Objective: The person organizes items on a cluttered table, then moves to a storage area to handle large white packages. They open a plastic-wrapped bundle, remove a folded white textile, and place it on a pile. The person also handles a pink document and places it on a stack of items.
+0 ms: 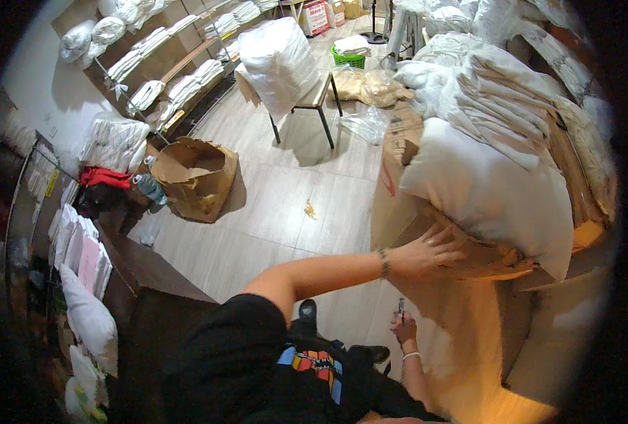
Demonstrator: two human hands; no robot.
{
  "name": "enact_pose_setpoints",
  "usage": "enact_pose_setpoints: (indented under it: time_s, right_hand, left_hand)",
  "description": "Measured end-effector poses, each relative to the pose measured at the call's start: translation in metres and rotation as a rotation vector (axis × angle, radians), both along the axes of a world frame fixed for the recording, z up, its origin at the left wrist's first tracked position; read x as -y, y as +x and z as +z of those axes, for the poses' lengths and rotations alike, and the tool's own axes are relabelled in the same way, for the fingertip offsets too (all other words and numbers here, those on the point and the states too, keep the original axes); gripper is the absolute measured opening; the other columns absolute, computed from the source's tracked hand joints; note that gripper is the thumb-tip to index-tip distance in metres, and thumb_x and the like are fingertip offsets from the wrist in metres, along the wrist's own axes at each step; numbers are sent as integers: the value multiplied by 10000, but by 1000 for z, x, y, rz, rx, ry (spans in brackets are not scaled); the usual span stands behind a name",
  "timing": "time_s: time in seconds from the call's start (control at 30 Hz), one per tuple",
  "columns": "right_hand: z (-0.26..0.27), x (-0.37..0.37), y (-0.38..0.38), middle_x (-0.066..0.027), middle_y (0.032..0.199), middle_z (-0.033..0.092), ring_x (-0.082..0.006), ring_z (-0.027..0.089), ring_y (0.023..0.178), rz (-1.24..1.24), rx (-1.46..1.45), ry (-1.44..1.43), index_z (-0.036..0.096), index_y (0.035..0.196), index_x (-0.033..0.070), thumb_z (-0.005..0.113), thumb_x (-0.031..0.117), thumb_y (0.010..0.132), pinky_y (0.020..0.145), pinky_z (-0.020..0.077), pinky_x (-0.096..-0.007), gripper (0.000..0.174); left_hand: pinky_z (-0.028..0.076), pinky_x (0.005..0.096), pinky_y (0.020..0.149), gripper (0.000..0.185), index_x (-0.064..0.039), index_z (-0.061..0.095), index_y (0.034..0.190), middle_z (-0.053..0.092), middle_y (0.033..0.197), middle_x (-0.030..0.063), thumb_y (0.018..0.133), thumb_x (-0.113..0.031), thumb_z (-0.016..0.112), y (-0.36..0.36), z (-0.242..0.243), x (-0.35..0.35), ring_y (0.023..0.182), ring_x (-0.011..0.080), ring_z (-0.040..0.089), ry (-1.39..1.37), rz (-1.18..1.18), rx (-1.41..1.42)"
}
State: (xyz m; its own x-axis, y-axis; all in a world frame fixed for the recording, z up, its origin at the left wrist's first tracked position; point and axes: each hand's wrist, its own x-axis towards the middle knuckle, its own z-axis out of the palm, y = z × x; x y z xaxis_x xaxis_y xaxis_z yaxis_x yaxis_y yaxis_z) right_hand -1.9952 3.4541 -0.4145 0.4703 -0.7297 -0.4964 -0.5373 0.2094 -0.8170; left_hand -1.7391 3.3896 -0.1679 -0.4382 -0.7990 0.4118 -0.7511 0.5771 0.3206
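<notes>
Stretched out to the right, my left hand rests with spread fingers on the torn upper edge of a large cardboard box. A white pillow leans over that edge, just beyond my fingers. Crumpled white fabric is heaped behind the pillow. Lower down, near the box's side, my right hand is closed around a slim pen-like object that points upward; its exact kind is unclear.
An open cardboard box and a plastic bottle stand at the left. A chair bears a white bagged bundle. Shelves hold folded white linens. Plastic bags and a green basket are on the floor.
</notes>
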Motion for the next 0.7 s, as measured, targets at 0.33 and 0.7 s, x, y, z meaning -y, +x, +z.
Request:
enact_pose_setpoints:
  time_s: [0.33, 0.7]
  right_hand:
    - [71, -31, 181, -86, 714, 668, -171, 658, 638, 372, -21, -121, 681, 945, 8, 630, 309, 941, 626, 512, -334, 305]
    - [65, 116, 477, -92, 728, 665, -179, 677, 688, 508, 198, -74, 632, 902, 35, 616, 279, 925, 636, 513, -343, 246]
  left_hand:
    - [409, 454, 1083, 738, -50, 414, 1463, 511, 1419, 237, 895, -433, 690, 316, -58, -406, 1305, 391, 493, 1246, 664, -1]
    - [462, 471, 1031, 694, -127, 440, 1470, 541, 1419, 177, 903, -440, 689, 357, -63, -362, 1256, 384, 550, 1209, 884, -290]
